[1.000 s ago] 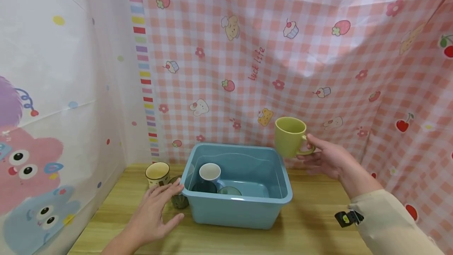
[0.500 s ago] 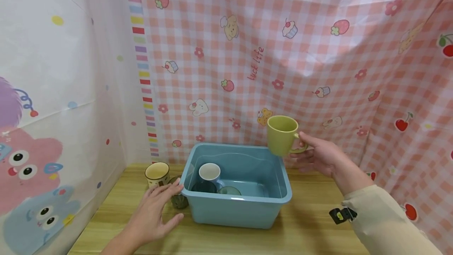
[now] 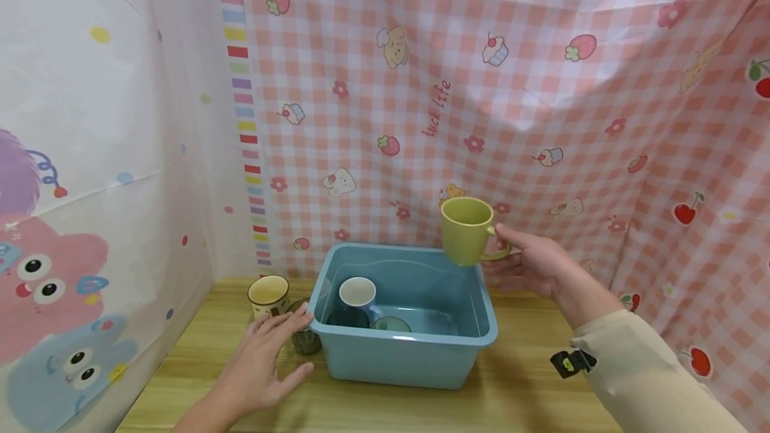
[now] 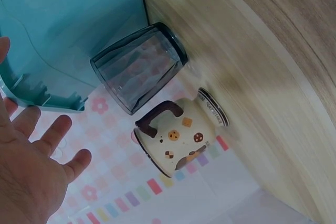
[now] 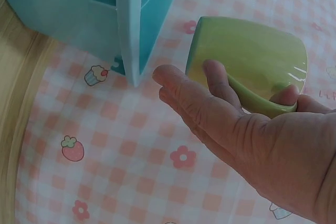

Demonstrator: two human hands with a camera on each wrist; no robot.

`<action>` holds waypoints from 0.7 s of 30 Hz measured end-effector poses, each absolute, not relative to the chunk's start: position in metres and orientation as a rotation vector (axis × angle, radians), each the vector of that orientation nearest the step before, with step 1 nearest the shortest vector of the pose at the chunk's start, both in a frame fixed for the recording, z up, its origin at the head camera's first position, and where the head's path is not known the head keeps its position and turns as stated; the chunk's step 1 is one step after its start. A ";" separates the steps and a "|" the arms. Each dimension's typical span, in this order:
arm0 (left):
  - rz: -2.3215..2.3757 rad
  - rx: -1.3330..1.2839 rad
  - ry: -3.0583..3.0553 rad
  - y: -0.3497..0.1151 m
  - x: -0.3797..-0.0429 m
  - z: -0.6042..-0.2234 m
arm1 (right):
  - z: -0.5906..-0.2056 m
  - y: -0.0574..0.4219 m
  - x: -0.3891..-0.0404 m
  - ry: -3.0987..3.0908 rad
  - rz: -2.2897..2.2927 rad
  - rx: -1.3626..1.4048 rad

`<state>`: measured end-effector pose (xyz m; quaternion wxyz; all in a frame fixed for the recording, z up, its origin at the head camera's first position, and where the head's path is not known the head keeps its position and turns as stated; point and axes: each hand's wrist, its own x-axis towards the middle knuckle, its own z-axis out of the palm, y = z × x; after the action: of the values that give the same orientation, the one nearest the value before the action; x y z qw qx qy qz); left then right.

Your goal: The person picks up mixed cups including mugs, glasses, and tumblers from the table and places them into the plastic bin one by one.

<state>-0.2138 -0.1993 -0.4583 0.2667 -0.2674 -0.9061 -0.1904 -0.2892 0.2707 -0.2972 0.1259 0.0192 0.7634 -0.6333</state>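
Note:
My right hand (image 3: 529, 262) holds a yellow-green mug (image 3: 466, 232) by its handle, upright above the back right part of a blue plastic tub (image 3: 403, 359). In the right wrist view, fingers and thumb pinch the handle (image 5: 257, 100) while other fingers stretch along below it. My left hand (image 3: 259, 359) lies with straight fingers, fingertips at the tub's left rim. Inside the tub, at the left, stand a white-mouthed mug (image 3: 357, 293), a dark cup (image 3: 347, 317) and a clear greenish glass (image 3: 391, 325), partly hidden by the front wall.
Left of the tub stand a cream mug (image 3: 268, 291) with cookie prints and a brown handle, and a dark tinted glass (image 4: 139, 66), partly behind my left hand in the head view. A pink checked cloth (image 3: 361, 119) hangs behind the wooden table (image 3: 198, 346).
My right hand has carried the yellow-green mug leftward, from beside the tub's right rim to over its back right part. My left hand has stayed at the rim.

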 end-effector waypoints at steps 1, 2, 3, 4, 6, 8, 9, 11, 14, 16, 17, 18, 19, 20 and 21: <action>-0.518 -0.721 -2.446 -0.199 -0.214 -0.458 | -0.297 0.269 -0.289 2.222 -1.844 0.056; -0.522 -0.721 -2.445 -0.199 -0.214 -0.459 | -0.296 0.268 -0.289 2.223 -1.841 0.054; -0.524 -0.720 -2.445 -0.199 -0.214 -0.459 | -0.296 0.267 -0.290 2.222 -1.838 0.049; -0.524 -0.719 -2.447 -0.199 -0.214 -0.459 | -0.296 0.266 -0.290 2.222 -1.835 0.044; -0.527 -0.718 -2.451 -0.199 -0.214 -0.459 | -0.295 0.265 -0.291 2.219 -1.834 0.044; -0.526 -0.715 -2.456 -0.199 -0.214 -0.459 | -0.294 0.263 -0.291 2.209 -1.837 0.034; -0.525 -0.714 -2.458 -0.199 -0.214 -0.459 | -0.294 0.262 -0.292 2.206 -1.836 0.030; -0.526 -0.713 -2.460 -0.199 -0.214 -0.459 | -0.293 0.260 -0.292 2.198 -1.842 0.023; -0.525 -0.711 -2.458 -0.199 -0.214 -0.459 | -0.292 0.256 -0.293 2.196 -1.850 0.024; -0.526 -0.711 -2.455 -0.199 -0.214 -0.460 | -0.291 0.254 -0.293 2.198 -1.854 0.039; -0.526 -0.711 -2.452 -0.199 -0.215 -0.460 | -0.290 0.253 -0.293 2.200 -1.854 0.049; -0.526 -0.712 -2.450 -0.199 -0.215 -0.461 | -0.290 0.252 -0.293 2.203 -1.852 0.057; -0.524 -0.713 -2.448 -0.200 -0.215 -0.461 | -0.289 0.251 -0.293 2.203 -1.851 0.065; -0.524 -0.714 -2.447 -0.200 -0.215 -0.462 | -0.289 0.251 -0.293 2.202 -1.850 0.070; -0.522 -0.714 -2.446 -0.200 -0.215 -0.462 | -0.288 0.250 -0.294 2.197 -1.852 0.076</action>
<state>-0.2152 -0.2000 -0.4618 0.2670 -0.2647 -0.9062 -0.1933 -0.2937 0.2497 -0.2882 0.1332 0.0264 0.7575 -0.6386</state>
